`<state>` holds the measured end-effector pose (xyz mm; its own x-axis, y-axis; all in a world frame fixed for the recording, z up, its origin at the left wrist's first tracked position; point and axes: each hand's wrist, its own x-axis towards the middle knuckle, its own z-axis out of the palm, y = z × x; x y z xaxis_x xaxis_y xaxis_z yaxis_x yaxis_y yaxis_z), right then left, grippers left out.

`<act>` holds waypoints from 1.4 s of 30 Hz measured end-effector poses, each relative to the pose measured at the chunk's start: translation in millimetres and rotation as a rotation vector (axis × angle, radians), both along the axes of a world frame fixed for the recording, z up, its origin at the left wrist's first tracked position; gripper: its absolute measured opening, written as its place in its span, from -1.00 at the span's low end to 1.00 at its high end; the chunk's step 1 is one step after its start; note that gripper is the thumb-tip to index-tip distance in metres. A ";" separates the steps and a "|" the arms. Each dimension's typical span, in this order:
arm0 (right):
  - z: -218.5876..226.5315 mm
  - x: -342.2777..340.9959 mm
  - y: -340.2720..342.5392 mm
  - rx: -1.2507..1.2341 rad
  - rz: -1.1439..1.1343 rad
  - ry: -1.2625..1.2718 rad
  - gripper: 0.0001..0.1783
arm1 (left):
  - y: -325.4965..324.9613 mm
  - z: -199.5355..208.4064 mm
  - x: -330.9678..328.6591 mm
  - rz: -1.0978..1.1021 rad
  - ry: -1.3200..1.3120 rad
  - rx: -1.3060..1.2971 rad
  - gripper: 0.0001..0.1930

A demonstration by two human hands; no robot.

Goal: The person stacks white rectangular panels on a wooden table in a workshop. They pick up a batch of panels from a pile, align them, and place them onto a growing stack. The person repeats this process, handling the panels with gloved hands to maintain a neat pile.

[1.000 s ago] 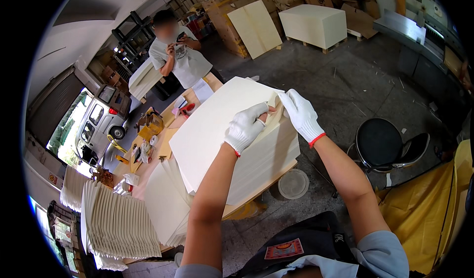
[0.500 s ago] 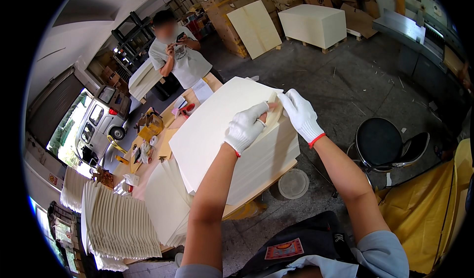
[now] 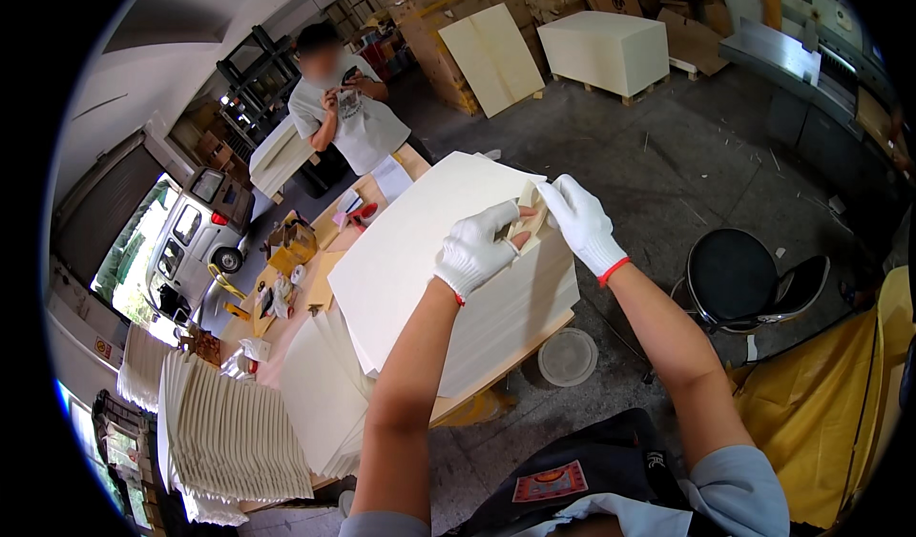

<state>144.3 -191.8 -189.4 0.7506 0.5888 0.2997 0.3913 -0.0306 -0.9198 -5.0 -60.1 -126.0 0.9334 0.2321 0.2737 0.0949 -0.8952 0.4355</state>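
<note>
A tall stack of large cream paper sheets point(image 3: 410, 241) sits on the table in front of me. My right hand point(image 3: 579, 220), in a white knit glove with a red cuff, grips the lifted corner of the upper sheets at the stack's far right. Close beside it, at the edge of the bent sheets, is my left hand point(image 3: 477, 246) in a similar glove with bare fingertips. Its fingertips are spread apart by the curled paper, and nothing shows held between them. How many sheets the right hand pinches is hidden.
Fanned sheets point(image 3: 329, 394) and a wavy paper pile point(image 3: 229, 423) lie at the left. Tape, tools and a yellow box point(image 3: 293, 243) clutter the wooden table. Another person point(image 3: 348, 108) stands beyond, holding a phone. A black stool point(image 3: 733, 272) and a lidded bucket point(image 3: 567, 356) stand right.
My left hand's fingers have spread from a closer pinch at the sheet edges. The right hand stays at the corner, almost unmoved.
</note>
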 end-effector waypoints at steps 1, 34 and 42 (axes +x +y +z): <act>1.6 1.5 -3.8 0.010 0.021 0.017 -0.40 | -2.9 -0.8 -1.5 0.004 -0.025 0.060 -0.61; -2.7 -4.4 0.7 -0.051 -0.026 -0.028 -0.43 | 2.8 -5.2 -1.4 0.056 -0.017 -0.054 -0.58; -0.6 -2.2 -0.9 -0.088 -0.015 -0.072 -0.42 | -1.3 -5.3 -2.2 0.079 -0.033 -0.093 -0.62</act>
<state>142.1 -192.7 -189.9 0.7384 0.6038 0.3005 0.4547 -0.1167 -0.8829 -7.2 -61.5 -131.3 0.9020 0.3308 0.2775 0.1481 -0.8408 0.5207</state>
